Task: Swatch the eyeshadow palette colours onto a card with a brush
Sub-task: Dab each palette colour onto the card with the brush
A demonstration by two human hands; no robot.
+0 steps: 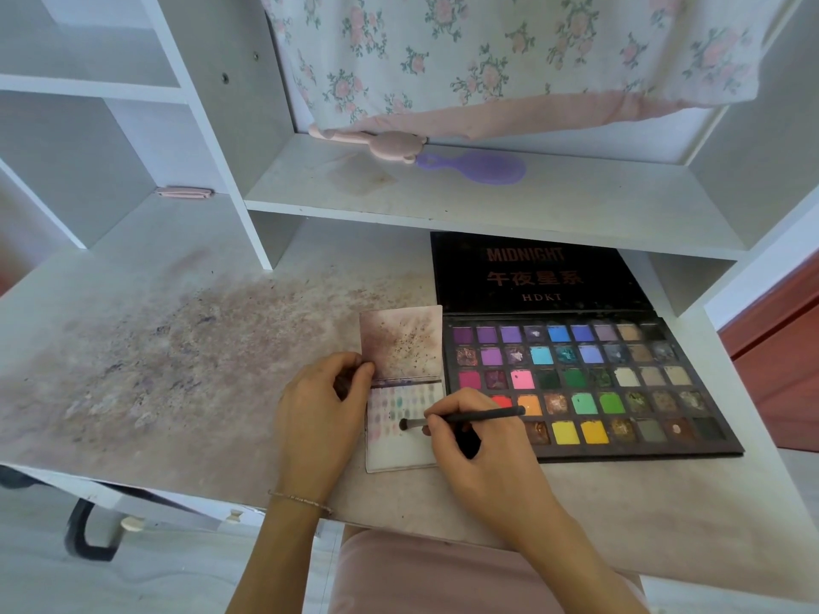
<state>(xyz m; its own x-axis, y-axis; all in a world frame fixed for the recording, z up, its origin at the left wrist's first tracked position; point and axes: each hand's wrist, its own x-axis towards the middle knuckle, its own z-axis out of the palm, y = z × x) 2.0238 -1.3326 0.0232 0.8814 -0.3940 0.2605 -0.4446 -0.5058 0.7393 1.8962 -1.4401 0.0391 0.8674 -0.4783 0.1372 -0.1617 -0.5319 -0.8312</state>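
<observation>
Stained desk (177,347): left hand (323,405) pins card (401,449), right hand (478,440) pinches brush (465,417) mid-swatch; next, reload from palette (576,383).

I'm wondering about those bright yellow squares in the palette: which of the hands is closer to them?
The right. The right hand, holding the brush, sits just left of the yellow squares. The left hand is farther left, across the card, holding its edge.
</observation>
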